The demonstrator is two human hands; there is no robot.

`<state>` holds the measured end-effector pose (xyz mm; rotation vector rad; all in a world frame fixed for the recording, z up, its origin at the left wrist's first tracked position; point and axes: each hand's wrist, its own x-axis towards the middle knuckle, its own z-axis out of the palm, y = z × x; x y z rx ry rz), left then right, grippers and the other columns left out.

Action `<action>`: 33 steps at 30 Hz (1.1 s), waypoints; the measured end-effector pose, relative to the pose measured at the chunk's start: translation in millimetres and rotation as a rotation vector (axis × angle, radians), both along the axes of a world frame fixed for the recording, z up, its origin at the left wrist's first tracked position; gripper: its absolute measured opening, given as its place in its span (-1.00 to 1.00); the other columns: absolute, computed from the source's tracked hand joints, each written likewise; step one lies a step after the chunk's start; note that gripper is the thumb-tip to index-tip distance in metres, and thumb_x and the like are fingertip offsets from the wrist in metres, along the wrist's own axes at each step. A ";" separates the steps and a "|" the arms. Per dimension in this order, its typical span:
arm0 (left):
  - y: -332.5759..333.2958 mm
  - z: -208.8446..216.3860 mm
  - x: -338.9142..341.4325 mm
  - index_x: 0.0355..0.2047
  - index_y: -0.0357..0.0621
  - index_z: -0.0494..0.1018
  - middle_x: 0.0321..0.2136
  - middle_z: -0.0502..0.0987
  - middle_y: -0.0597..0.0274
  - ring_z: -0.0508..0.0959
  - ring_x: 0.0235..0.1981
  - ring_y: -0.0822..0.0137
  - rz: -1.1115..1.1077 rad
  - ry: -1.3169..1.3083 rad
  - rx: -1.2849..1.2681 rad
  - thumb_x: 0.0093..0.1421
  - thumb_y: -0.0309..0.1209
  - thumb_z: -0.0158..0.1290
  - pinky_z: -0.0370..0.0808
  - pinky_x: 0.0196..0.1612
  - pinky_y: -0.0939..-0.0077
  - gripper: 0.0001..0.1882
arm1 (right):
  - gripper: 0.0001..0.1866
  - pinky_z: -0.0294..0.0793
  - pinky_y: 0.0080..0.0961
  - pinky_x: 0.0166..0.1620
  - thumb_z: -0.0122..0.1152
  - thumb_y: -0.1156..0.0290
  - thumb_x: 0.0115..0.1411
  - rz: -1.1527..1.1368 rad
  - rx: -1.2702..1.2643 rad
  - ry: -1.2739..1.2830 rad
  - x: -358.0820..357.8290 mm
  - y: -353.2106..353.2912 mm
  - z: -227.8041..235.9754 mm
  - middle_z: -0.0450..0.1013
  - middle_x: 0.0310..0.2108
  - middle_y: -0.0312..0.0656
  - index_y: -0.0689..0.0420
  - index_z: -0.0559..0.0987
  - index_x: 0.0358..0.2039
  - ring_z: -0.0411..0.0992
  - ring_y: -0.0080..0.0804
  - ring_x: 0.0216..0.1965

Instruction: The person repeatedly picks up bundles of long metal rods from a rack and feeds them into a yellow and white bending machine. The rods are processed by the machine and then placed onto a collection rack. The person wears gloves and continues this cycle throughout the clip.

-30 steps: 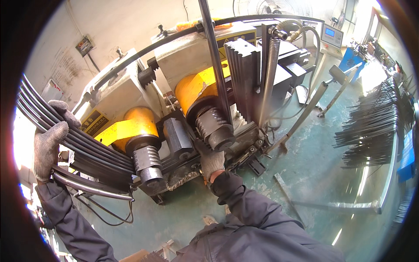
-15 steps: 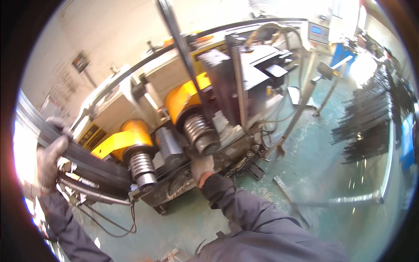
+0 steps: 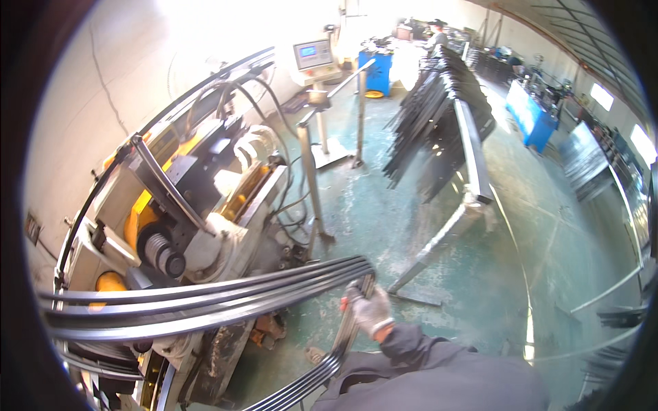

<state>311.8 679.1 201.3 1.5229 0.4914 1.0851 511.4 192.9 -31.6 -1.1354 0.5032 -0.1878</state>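
Note:
A bundle of long, dark metal bars (image 3: 205, 305) stretches from the left side across the front of the machine. At its right end the bars turn sharply and run back down toward the lower edge, in front of my body. My right hand (image 3: 370, 309), in a pale glove, is closed around the bars just below that turn. A small red-orange spot shows beside its fingers; I cannot make out what it is. My left hand is not in view. Behind the bars stands the bending machine (image 3: 236, 198) with its ribbed roller (image 3: 161, 255) and yellow arm.
A control box with a screen (image 3: 313, 55) stands on a post beyond the machine. Many dark bars (image 3: 439, 116) hang over a metal rack (image 3: 473, 151) ahead on the right. A blue cabinet (image 3: 531, 116) is farther right, and a person (image 3: 436, 33) is far back.
My view has swung to the right. My right hand has left the roller area and now grips the bars, which lie across the machine's front. My left hand has gone out of view.

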 end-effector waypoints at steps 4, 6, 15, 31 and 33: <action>-47.9 -149.7 -4.9 0.16 -0.33 0.69 0.03 0.76 -0.05 0.73 0.06 -0.02 -0.442 0.098 -0.609 0.50 -0.30 0.04 0.63 0.24 0.09 -0.58 | -0.89 0.67 -0.39 -0.31 0.34 0.42 0.58 -0.331 -0.565 -0.054 -54.4 -141.4 48.1 0.68 -0.40 -0.24 0.19 0.63 -0.05 0.67 -0.44 -0.42; -100.2 -226.0 -5.2 0.14 -0.38 0.67 0.08 0.74 -0.10 0.68 0.18 -0.03 -0.607 0.236 -0.833 0.50 -0.34 0.01 0.53 0.39 0.04 -0.59 | -0.87 0.64 -0.37 -0.31 0.38 0.40 0.55 -0.425 -0.932 -0.155 -63.4 -213.2 85.2 0.66 -0.45 -0.22 0.18 0.65 -0.06 0.66 -0.45 -0.43; -290.4 -357.3 -28.4 0.28 -0.09 0.58 0.14 0.75 0.02 0.74 0.12 -0.14 -0.833 0.566 -1.361 0.38 -0.64 0.18 0.63 0.32 -0.22 -0.53 | -0.75 0.67 0.13 -0.03 0.40 0.22 0.49 -0.472 -1.652 0.146 16.7 -464.1 133.6 0.74 -0.15 0.09 0.02 0.67 0.07 0.72 0.26 -0.09; -392.8 -252.9 -60.7 0.18 -0.35 0.56 -0.05 0.78 0.11 0.75 -0.03 0.35 -0.352 0.411 -0.662 0.41 -0.64 0.18 0.67 0.07 0.45 -0.66 | -0.63 0.69 -0.11 -0.24 0.03 0.21 0.60 -0.368 -2.182 -0.130 234.9 -668.0 5.6 0.72 -0.21 -0.02 0.04 0.70 0.19 0.71 -0.10 -0.28; -362.1 -259.2 -110.3 0.16 -0.32 0.57 -0.06 0.78 0.14 0.75 -0.02 0.37 -0.143 0.357 -0.577 0.40 -0.64 0.17 0.67 0.09 0.47 -0.67 | -0.62 0.70 -0.11 -0.20 0.09 0.16 0.56 -0.219 -2.058 -0.277 185.5 -569.7 -53.1 0.73 -0.22 -0.02 0.06 0.72 0.15 0.72 -0.09 -0.26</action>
